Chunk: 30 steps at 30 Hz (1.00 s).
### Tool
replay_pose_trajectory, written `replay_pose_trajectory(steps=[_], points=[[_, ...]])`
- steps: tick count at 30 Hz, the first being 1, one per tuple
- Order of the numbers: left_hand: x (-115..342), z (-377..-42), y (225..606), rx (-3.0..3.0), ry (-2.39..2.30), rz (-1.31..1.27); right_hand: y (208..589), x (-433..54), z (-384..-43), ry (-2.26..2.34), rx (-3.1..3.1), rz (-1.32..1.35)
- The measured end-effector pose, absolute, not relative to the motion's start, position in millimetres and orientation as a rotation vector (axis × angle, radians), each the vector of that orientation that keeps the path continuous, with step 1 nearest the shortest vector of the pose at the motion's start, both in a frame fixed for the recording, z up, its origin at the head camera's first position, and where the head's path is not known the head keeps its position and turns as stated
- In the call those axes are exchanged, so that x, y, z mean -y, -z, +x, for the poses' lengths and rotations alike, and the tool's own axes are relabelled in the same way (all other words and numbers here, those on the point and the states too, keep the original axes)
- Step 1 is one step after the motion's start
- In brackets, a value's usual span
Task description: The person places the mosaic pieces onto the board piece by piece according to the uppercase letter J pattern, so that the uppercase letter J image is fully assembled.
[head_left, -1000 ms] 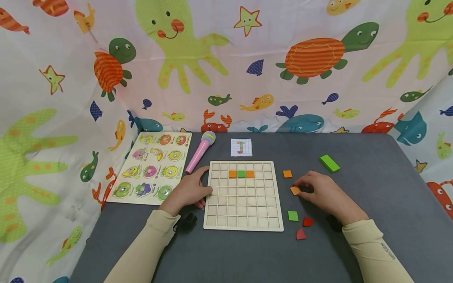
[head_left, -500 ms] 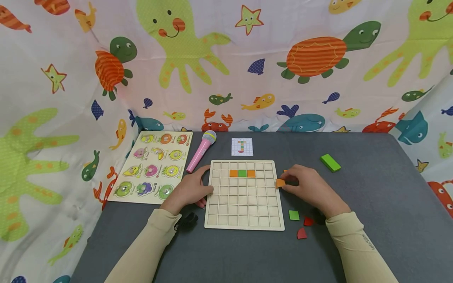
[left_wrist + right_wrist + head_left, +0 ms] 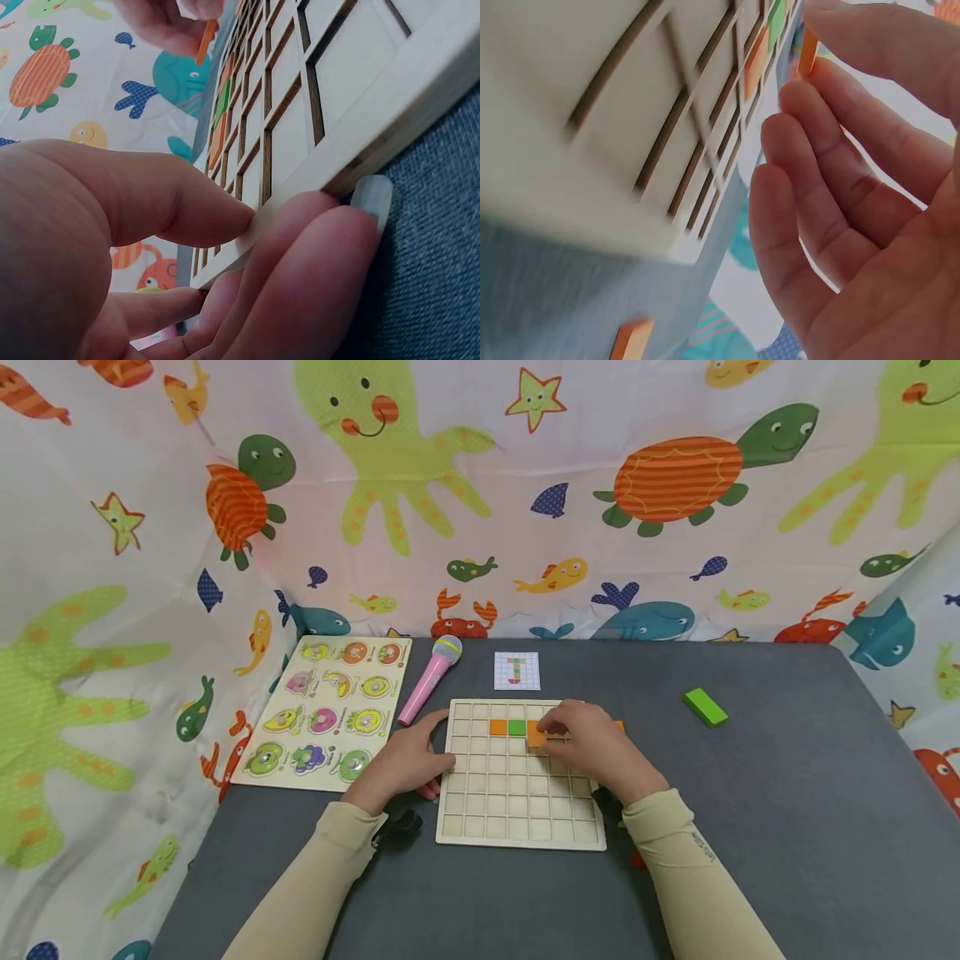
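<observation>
My left hand (image 3: 405,760) holds the left edge of a wooden grid board (image 3: 495,785), its fingertips against the rim in the left wrist view. Above the board's upper part, my right hand (image 3: 596,745) pinches an orange square tile (image 3: 808,51) between thumb and fingers. In the head view that tile overlaps the right end of a row of set-in tiles. An orange tile (image 3: 498,727) and a green tile (image 3: 517,727) show in this row. The right wrist view shows another orange tile (image 3: 756,61) set there beside the green one.
Behind the board lies a pattern card (image 3: 517,671) with a J shape. A pink toy microphone (image 3: 427,685) and a fruit puzzle board (image 3: 315,718) lie left. A green block (image 3: 705,707) is at right. A loose orange tile (image 3: 632,339) lies beside the board; red pieces are mostly hidden.
My right hand has carried the orange tile leftward from the table at the board's right side to above the board. The left hand has stayed at the left edge.
</observation>
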<state>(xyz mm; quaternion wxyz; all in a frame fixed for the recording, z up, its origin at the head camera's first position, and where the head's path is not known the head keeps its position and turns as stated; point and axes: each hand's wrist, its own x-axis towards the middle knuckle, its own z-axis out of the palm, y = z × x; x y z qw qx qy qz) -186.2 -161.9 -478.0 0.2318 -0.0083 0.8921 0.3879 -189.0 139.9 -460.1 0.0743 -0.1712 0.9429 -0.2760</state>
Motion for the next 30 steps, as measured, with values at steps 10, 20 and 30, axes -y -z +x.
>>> replay_pose_trajectory(steps=[10,20,30], points=[[161,-185,479,-2.456,-1.070,-0.016,464,-113,-191,0.748,-2.855,-0.540],[163,-186,477,-2.462,-1.056,-0.033,467,-103,-191,0.702,-2.887,-0.571],[163,-185,477,-2.462,-1.055,-0.022,467,-102,-189,0.665,-2.905,-0.555]])
